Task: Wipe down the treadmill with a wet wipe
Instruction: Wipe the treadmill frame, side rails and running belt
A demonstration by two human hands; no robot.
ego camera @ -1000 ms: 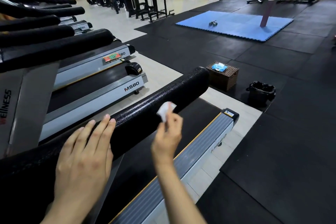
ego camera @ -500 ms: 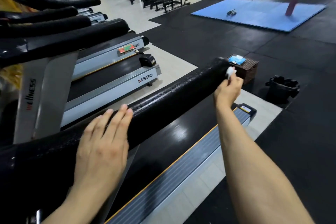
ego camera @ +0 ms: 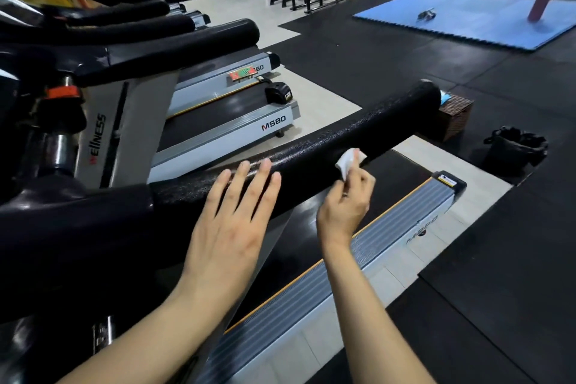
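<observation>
Right hand [ego camera: 344, 206] slid folded white wipe [ego camera: 349, 160] back along textured foam handrail [ego camera: 358, 134].

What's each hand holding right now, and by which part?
Right hand pinches the wipe by its lower edge, pressing it on the handrail. Left hand holds nothing; it rests flat on the handrail.

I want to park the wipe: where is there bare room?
Free: the belt between the handrail and the grey side rail, and the tiles beside that rail. Crowded: the handrail where the left hand rests and the right hand holds the wipe.
</observation>
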